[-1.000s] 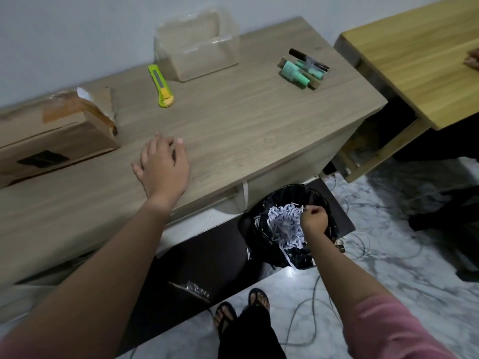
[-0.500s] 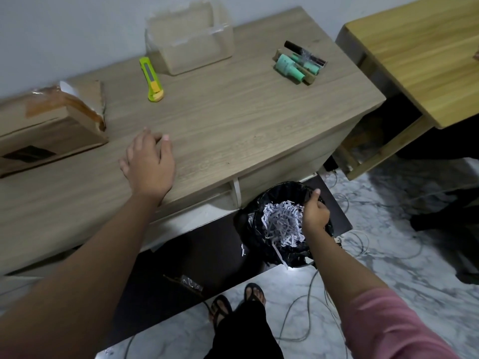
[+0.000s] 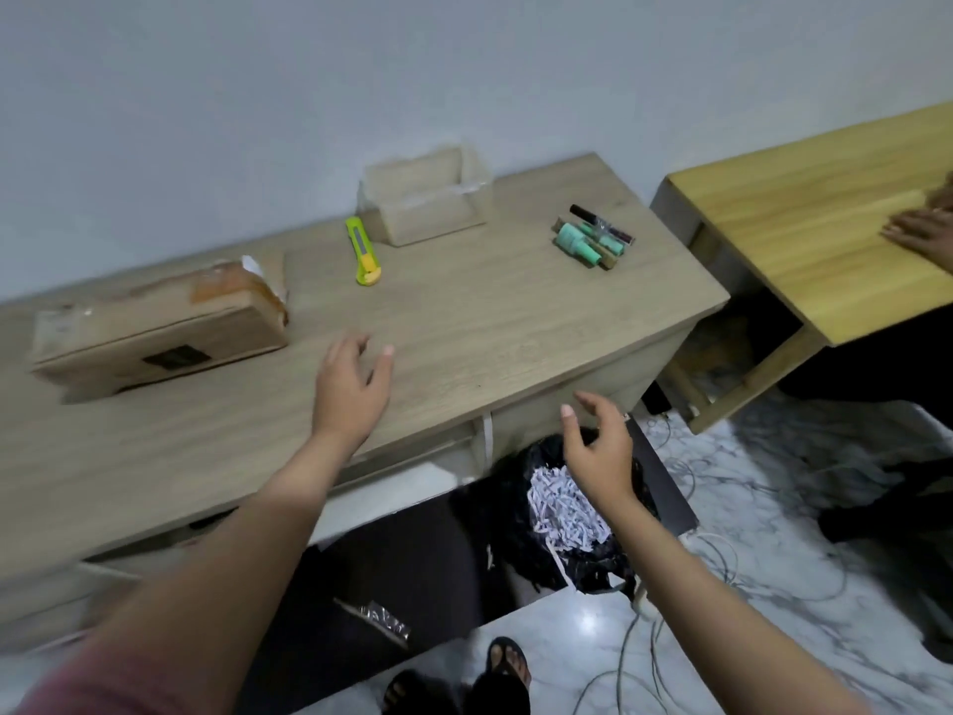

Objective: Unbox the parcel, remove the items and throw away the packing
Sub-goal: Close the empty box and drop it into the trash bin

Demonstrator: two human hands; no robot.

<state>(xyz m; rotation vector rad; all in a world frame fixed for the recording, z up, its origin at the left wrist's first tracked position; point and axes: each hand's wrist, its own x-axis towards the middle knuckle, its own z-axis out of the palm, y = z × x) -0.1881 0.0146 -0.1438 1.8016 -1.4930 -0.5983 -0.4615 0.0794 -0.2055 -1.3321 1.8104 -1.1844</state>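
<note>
An opened brown cardboard parcel (image 3: 160, 335) lies on the left of the wooden desk (image 3: 464, 322). The unpacked items (image 3: 593, 237), green tubes and a dark pen-like stick, sit at the desk's far right. Below the desk's front edge stands a black-bagged bin (image 3: 613, 575) full of white shredded paper (image 3: 564, 510). My left hand (image 3: 350, 387) hovers open just above the desk's middle. My right hand (image 3: 598, 448) is open in the air above the bin, level with the desk's edge, holding nothing.
A yellow-green box cutter (image 3: 362, 251) and a clear plastic container (image 3: 425, 198) sit at the back of the desk. A second yellow wooden table (image 3: 804, 234) stands to the right, another person's hand (image 3: 923, 232) resting on it. Cables (image 3: 691, 606) trail over the marble floor.
My right hand has risen out of the bin and opened, leaving the shredded paper inside. My left hand has lifted off the desk with fingers spread. The view tilted upward.
</note>
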